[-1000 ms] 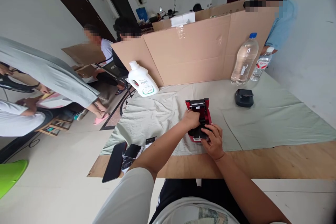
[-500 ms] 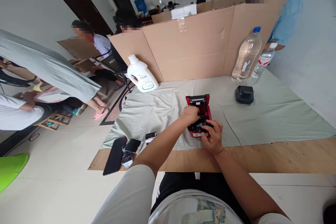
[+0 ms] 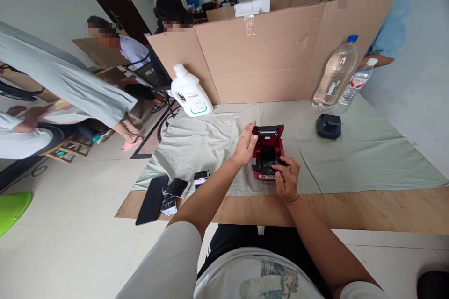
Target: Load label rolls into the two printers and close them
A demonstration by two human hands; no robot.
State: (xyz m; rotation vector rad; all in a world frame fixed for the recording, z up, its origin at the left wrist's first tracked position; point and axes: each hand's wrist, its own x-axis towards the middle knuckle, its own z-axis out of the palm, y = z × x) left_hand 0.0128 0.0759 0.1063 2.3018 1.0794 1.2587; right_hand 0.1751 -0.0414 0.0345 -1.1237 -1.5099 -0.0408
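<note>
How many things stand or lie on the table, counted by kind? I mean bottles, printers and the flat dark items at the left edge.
Clear water bottles: 2
White jug: 1
Red printer, open, between both hands: 1
Small black printer: 1
Flat dark items at the left edge: about 4, heaped, count unsure
Total: about 9

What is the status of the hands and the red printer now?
Left hand open beside red printer. Right hand on its front. Lid open. Nothing in the way.
</note>
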